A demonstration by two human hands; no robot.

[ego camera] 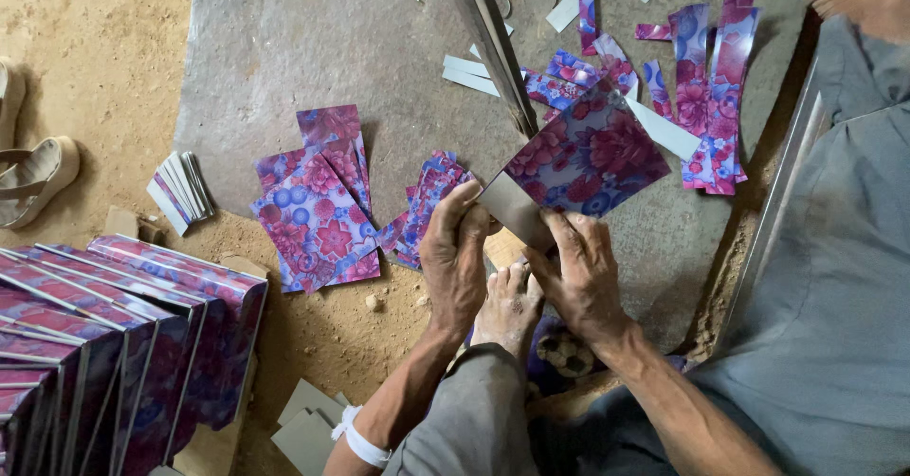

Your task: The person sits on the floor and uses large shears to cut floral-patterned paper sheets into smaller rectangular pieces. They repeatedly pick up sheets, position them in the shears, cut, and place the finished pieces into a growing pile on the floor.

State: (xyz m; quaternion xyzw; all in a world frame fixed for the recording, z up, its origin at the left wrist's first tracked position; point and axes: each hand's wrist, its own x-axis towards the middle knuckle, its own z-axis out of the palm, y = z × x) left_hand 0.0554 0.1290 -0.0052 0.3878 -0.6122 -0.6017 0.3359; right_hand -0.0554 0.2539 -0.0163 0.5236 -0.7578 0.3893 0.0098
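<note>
Both my hands hold one floral-printed metal sheet (588,158), pink and blue flowers on one face, plain grey on the folded edge. My left hand (453,258) grips its lower left corner. My right hand (580,272) pinches the lower edge beside it. My bare foot (507,310) rests just below the sheet, between the two hands. A long dark metal bar (493,45) runs up from the sheet's top.
Cut floral pieces (318,206) lie on a grey slab (284,49) to the left. More floral strips (711,97) are scattered at upper right. Finished floral boxes (114,343) are stacked at lower left. Sandals (28,168) sit on the sandy ground.
</note>
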